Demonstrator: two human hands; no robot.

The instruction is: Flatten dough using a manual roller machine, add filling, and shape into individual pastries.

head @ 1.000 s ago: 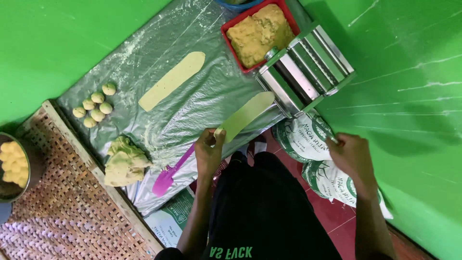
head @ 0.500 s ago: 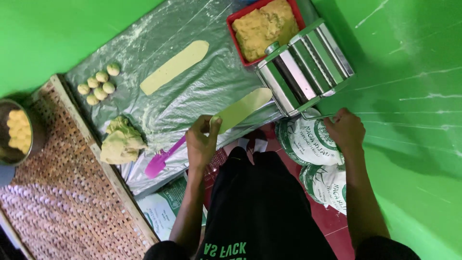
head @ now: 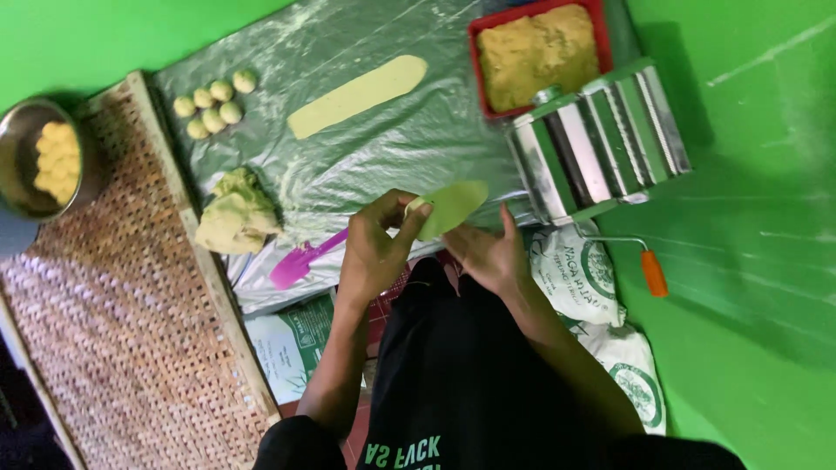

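Green floor covering on all sides, with a clear plastic sheet (head: 348, 165) spread over it as the work surface. Landmark: metal roller machine (head: 596, 139), standing at the sheet's right edge, its crank with an orange grip (head: 653, 272) hanging just below it. Item held: thin pale-green dough sheet (head: 453, 207), just left of the machine and lifted off the plastic. Left hand (head: 376, 248): fingers closed in a pinch on the near end of the dough sheet. Right hand (head: 488, 254): fingers spread and open under the dough sheet's lower edge; actual contact cannot be told. Behind the machine, touching it: red rectangular tray (head: 538, 54) filled with crumbly yellow dough. Left of the machine, flat on the plastic: long pale-yellow dough strip (head: 357, 96). Further left: cluster of six small dough balls (head: 213, 103); below them a rough lump of yellow-green dough (head: 237, 213). Pink plastic spatula (head: 300, 261) beside the left hand, partly under it. Far left of the machine: woven bamboo tray (head: 131, 331), and beyond it a steel bowl (head: 43, 157) holding yellow pieces. Below the machine, beside the person's black-clad lap: white sacks with round green emblems (head: 601, 305); a further printed white package (head: 292, 348) lies under the plastic's near edge.
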